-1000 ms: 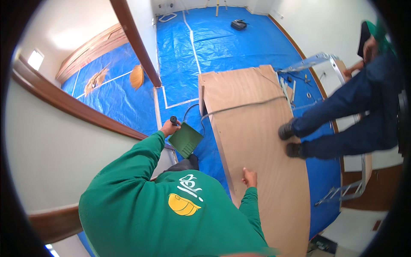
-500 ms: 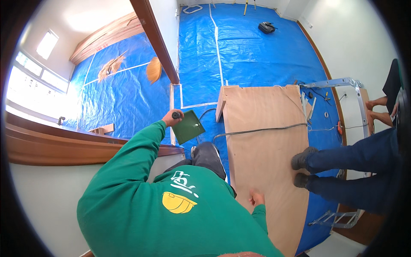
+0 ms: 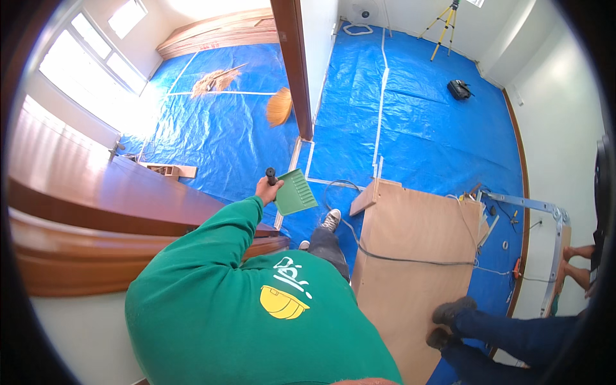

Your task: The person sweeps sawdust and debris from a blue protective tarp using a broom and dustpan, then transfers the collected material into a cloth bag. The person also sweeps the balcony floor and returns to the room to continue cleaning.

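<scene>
So the left hand (image 3: 267, 189) is wrapped around the black handle (image 3: 271, 173) of a green dustpan (image 3: 296, 192), with the fingers closed tight on it. The handle pokes up out of the top of the fist, and the pan itself hangs off to the right of the fingers, its ribbed face tilted toward the camera. It's held up in the air over the blue tarp (image 3: 423, 128), just above a grey sneaker (image 3: 330, 220).

The right hand isn't visible at all; the green sweatshirt (image 3: 256, 314) covers the whole bottom of the view.

Right of the dustpan there's a big plywood sheet (image 3: 410, 269) lying flat on the tarp, with a grey cable (image 3: 410, 262) running across it. Another person's dark shoes (image 3: 449, 321) stand on its lower right corner. Farther back, a straw broom (image 3: 280, 107) leans by a wooden door frame (image 3: 294, 64), and a yellow tripod (image 3: 443, 22) stands near the far wall.
</scene>
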Motion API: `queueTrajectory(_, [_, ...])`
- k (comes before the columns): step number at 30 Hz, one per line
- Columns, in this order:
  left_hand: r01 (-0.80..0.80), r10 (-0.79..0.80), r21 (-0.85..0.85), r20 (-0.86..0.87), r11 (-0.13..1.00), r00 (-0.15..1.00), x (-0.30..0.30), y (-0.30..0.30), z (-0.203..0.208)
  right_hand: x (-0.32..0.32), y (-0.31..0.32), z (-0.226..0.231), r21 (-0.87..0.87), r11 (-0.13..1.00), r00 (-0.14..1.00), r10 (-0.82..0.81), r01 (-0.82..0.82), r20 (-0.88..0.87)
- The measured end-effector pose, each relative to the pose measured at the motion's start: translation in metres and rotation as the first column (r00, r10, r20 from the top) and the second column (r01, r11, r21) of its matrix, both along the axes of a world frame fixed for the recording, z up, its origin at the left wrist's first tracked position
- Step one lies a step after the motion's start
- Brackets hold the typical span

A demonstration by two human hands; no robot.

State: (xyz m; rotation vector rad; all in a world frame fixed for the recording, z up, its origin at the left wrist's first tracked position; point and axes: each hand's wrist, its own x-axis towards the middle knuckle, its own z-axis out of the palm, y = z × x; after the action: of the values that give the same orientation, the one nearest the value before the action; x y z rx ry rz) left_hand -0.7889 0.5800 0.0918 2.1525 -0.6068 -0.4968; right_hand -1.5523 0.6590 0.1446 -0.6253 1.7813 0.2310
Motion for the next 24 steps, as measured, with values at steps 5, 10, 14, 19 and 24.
queueTrajectory(5, [-0.344, 0.360, 0.107, -0.231, 0.933, 0.904, 0.036, 0.017, -0.001, 0.071, -0.068, -0.024, 0.030, 0.999, 0.999, 0.038, -0.039, 0.025])
queueTrajectory(10, [-0.551, 0.570, 0.159, -0.324, 0.819, 0.755, 0.052, 0.036, 0.045, 0.140, -0.154, -0.040, 0.022, 0.992, 0.989, 0.122, -0.124, 0.078])
queueTrajectory(14, [-0.638, 0.639, 0.118, -0.305, 0.761, 0.706, 0.071, 0.046, 0.072, 0.197, -0.216, -0.047, 0.006, 0.977, 0.969, 0.213, -0.215, 0.128])
queueTrajectory(19, [-0.647, 0.641, 0.075, -0.258, 0.759, 0.723, 0.088, 0.076, 0.073, 0.257, -0.268, -0.048, -0.014, 0.949, 0.936, 0.312, -0.314, 0.162])
queueTrajectory(24, [-0.758, 0.725, -0.028, -0.267, 0.652, 0.634, 0.106, 0.091, 0.060, 0.306, -0.286, -0.044, -0.008, 0.923, 0.909, 0.382, -0.386, 0.167])
